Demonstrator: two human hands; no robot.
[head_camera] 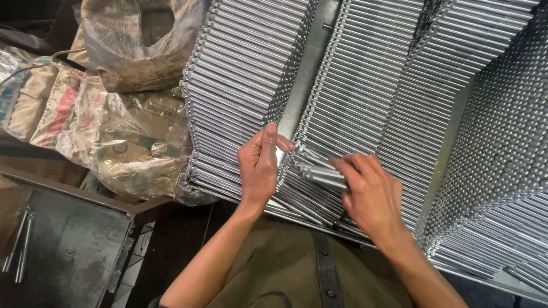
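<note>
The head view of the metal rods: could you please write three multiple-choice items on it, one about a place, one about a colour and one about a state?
1. Where do the plastic-wrapped sacks lie?
A. left of the rod stacks
B. on top of the rods
C. right of the rods

2. What colour are the stacked rods?
A. red
B. silver-grey
C. green

3. What is the right hand doing?
A. resting flat and empty
B. holding a few rods
C. gripping a sack

Answers: 1 A, the sacks sit at the picture's left. 2 B, the rods shine like bare metal. 3 B, its fingers close round a small bundle beside the left hand.
</note>
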